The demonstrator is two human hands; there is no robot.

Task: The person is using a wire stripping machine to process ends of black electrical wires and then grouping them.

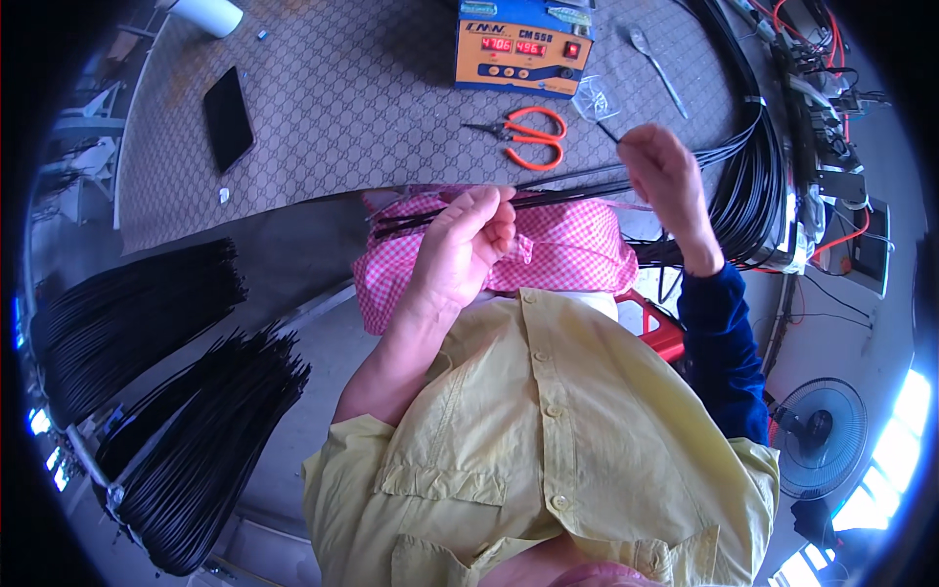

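My left hand (pixel 464 241) is closed near the table's front edge, its thumb and forefinger pinching a thin black cable (pixel 572 176) that runs off to the right. Farther right, my right hand (pixel 665 174) pinches a thin dark stick-like piece (pixel 608 131); whether it is a tool or a cable end I cannot tell. Its tip points at a small clear plastic bag or dish (pixel 595 99). More black cables (pixel 421 221) lie across a pink checked cloth (pixel 587 235) on my lap, below both hands. Orange-handled scissors (pixel 534 139) lie between the hands, on the table.
An orange and blue box with red digits (pixel 518 57) stands at the back of the patterned table (pixel 333 108). A phone (pixel 229 119) lies left, a metal spoon-like tool (pixel 661 74) right. Black cable bundles hang at left (pixel 201 440) and coil at right (pixel 748 196). A fan (pixel 818 435) stands lower right.
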